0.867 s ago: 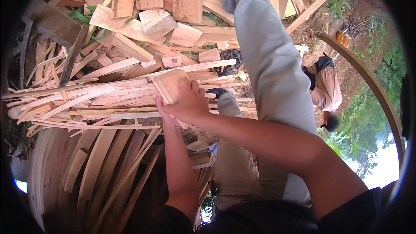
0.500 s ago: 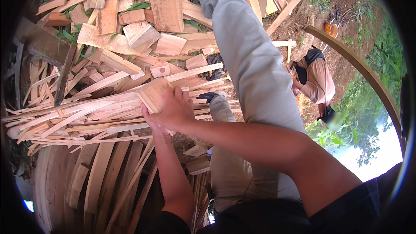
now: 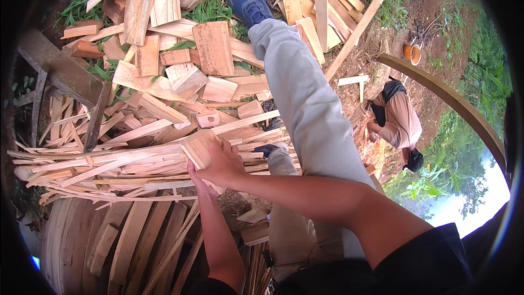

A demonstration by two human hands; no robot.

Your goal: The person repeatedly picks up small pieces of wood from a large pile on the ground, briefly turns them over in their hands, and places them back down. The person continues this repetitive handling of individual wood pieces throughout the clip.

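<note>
A long bundle of pale split wood slats is lying at 9 o'clock. Both hands are gripping 1 small flat tan wood block at centre: right hand closed over it, left hand gripping beneath. Keeping it level is probably wisest.

Wood block atop strip bundle; offcut pile behind; person right.
</note>
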